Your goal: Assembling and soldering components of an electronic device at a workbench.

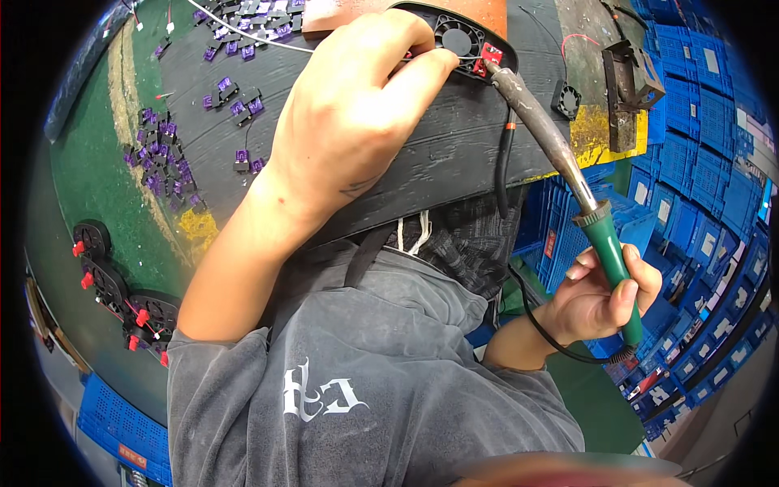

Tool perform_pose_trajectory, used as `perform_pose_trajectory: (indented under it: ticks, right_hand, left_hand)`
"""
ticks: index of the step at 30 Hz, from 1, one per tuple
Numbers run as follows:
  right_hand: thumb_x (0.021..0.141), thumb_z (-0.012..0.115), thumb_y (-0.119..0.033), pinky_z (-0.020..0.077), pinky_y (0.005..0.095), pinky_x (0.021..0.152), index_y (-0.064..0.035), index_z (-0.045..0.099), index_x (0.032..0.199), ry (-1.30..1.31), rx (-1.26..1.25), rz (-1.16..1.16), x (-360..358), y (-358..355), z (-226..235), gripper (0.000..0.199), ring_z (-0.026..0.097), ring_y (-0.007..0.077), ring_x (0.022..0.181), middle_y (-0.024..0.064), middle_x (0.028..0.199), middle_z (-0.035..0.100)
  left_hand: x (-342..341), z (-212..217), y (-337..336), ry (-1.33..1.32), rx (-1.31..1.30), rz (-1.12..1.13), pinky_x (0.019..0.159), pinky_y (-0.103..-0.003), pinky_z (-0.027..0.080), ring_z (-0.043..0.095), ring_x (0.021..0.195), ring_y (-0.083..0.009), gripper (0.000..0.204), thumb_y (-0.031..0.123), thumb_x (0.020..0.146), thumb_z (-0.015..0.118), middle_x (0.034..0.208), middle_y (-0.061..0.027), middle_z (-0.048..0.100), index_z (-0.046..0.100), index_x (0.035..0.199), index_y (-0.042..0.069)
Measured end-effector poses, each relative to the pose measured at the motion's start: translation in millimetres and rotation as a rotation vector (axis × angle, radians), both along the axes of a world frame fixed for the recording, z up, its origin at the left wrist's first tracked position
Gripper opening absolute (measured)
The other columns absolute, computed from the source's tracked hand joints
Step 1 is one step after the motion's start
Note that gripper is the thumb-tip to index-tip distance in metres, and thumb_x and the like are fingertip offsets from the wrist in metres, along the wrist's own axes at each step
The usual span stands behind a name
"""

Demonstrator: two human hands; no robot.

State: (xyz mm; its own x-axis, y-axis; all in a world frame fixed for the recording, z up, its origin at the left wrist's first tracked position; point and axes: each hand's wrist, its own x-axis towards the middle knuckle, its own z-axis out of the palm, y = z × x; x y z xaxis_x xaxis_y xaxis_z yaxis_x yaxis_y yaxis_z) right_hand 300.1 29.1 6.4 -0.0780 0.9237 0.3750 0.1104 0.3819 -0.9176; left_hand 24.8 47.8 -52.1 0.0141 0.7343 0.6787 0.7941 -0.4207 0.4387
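- Left hand (357, 114): lies palm-down on the dark bench (454, 158); its fingers (422, 69) are curled and press on the black fan housing (454, 36) at the bench's far edge. Whether they pinch a thin wire there cannot be told.
- Black fan housing: flat, rounded part with a small round fan and a red tab (489, 55) on the side nearest the iron's tip.
- Right hand (604, 296): fingers closed around the green handle of the soldering iron (568, 174), held off the bench's right edge.
- Soldering iron: long grey barrel slanting up and left; tip touching or just beside the red tab. A black cord loops from the handle's lower end.
- Purple and black small parts (162, 158): scattered on the bench to the left, well apart from both hands.
- Finished black round units with red tabs (122, 296): grouped at the lower left.
- Blue plastic crates (698, 130): stacked on the right, beyond the bench.
- Small loose fan (566, 99): near the iron's barrel, on the bench.
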Motion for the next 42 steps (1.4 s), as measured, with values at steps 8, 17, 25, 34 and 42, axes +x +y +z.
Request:
perform_pose_trajectory:
  ticks: [8,17,25,34,42]
  right_hand:
    - [0.093,0.058,-0.029,0.0440,0.0207,0.040,0.0019,0.058,0.104,-0.038,0.010,-0.120,1.8,-1.0,-3.2,0.033,0.055,0.0158,0.048,0.0220,0.078,0.061]
    - [0.091,0.060,-0.029,0.0466,0.0241,0.041,0.0028,0.060,0.106,0.006,-0.019,-0.039,4.8,-3.6,-0.9,0.036,0.059,0.0200,0.053,0.0190,0.085,0.063]
    - [0.092,0.060,-0.029,0.0466,0.0236,0.042,0.0030,0.060,0.107,-0.018,-0.015,-0.037,3.6,-0.2,2.1,0.035,0.060,0.0195,0.055,0.0193,0.084,0.062]
    - [0.092,0.059,-0.028,0.0457,0.0226,0.042,0.0031,0.059,0.107,-0.003,-0.005,0.022,4.2,2.8,2.4,0.035,0.059,0.0192,0.054,0.0205,0.084,0.063]
    - [0.091,0.058,-0.026,0.0455,0.0228,0.042,0.0027,0.060,0.106,0.010,-0.009,0.027,2.9,2.7,3.2,0.033,0.059,0.0198,0.054,0.0206,0.085,0.063]
  left_hand:
    - [-2.4,-1.4,-1.7,0.001,-0.008,-0.005,0.072,-0.033,0.051,0.061,0.080,-0.0254,0.028,-0.010,0.069,0.068,0.089,-0.0106,0.060,0.071,0.095,-0.001]
    - [-0.8,2.7,-1.8,0.008,0.000,0.001,0.072,-0.033,0.052,0.061,0.081,-0.0250,0.028,-0.011,0.069,0.067,0.090,-0.0107,0.060,0.071,0.096,-0.001]
    - [2.1,-0.8,0.4,-0.011,-0.023,-0.002,0.073,-0.034,0.052,0.063,0.081,-0.0261,0.025,-0.008,0.072,0.068,0.090,-0.0109,0.061,0.070,0.096,-0.001]
    - [3.5,1.5,1.2,-0.001,-0.037,-0.006,0.072,-0.034,0.052,0.063,0.080,-0.0265,0.023,-0.006,0.073,0.066,0.089,-0.0112,0.061,0.070,0.095,-0.002]
    - [2.5,-0.1,0.6,-0.011,-0.008,0.006,0.072,-0.034,0.052,0.062,0.080,-0.0259,0.026,-0.008,0.070,0.068,0.089,-0.0111,0.060,0.070,0.096,-0.002]
